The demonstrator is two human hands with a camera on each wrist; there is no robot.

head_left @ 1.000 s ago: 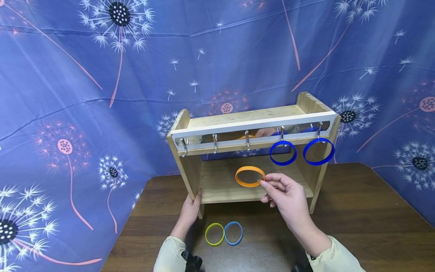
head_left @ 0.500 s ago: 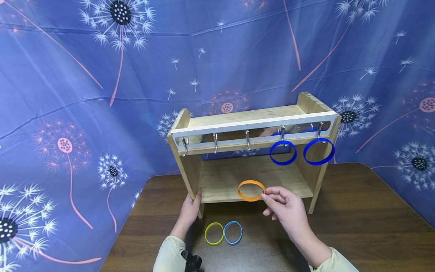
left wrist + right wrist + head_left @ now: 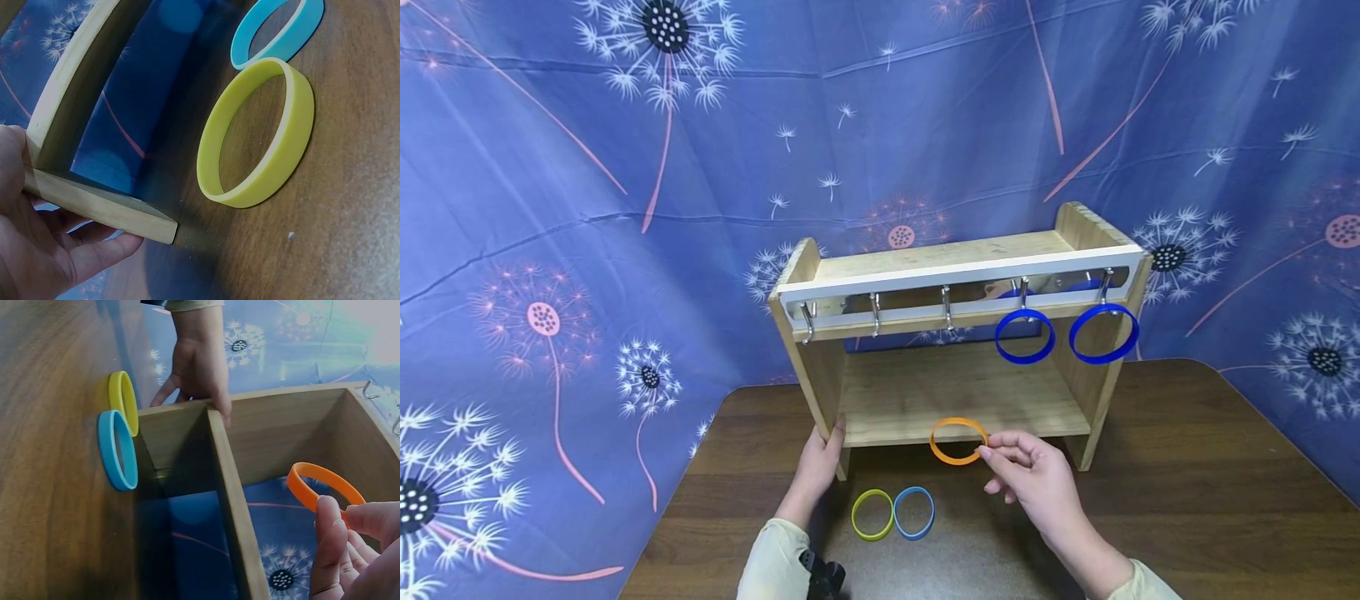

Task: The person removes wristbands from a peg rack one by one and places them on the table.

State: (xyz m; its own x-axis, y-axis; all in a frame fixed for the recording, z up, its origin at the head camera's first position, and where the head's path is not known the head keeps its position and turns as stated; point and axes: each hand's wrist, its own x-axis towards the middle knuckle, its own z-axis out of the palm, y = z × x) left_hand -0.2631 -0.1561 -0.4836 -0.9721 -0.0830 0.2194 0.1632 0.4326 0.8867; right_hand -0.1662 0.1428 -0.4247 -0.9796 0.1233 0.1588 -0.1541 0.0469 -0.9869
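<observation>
Rack (image 3: 955, 254): a wooden shelf with five hooks on the table (image 3: 1187, 467).
On hooks: two dark blue rings (image 3: 1025, 337) hang at the rack's right end.
Right hand (image 3: 1033, 479): pinches the orange ring (image 3: 957, 440), low by the rack's front edge.
Left hand (image 3: 818, 462): grips the rack's left leg.
On table: yellow ring (image 3: 872, 515) and light blue ring (image 3: 914, 512), touching, in front of the rack.
Progress: looks like two hung, three not.

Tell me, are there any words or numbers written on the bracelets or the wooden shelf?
None: no words, numbers or signs can be read anywhere in these views.
The orange band pinched by the right hand is plain.
The yellow band and light blue band on the table are plain.
The two dark blue bands on the hooks are plain.
The wooden rack, steadied by the left hand, bears no label.
</observation>
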